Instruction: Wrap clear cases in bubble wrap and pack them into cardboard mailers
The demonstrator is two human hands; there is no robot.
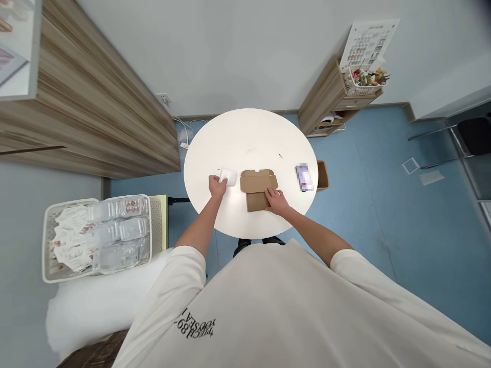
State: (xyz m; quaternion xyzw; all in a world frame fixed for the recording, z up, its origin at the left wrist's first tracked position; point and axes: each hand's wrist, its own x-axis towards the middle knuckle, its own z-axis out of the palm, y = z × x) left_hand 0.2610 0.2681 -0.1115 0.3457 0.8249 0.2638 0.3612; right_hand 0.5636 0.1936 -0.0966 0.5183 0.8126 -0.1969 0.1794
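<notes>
An unfolded brown cardboard box [259,181] lies on the white round table [249,130], its flapped lid turned back toward the far side. My right hand [276,201] grips the right side of its near part, with the fingers on the cardboard and the thumb nearer me. To the left of the box, my left hand [217,186] is closed on the edge of a small white packet [229,176], thumb on top. What is inside the packet cannot be seen.
A blurred purple-and-white item [304,177] lies at the table's right, and a small dark thin object [281,156] farther back. A brown open bin [322,175] stands beyond the right edge. At left is a white basket [46,245] of clear packages and cards.
</notes>
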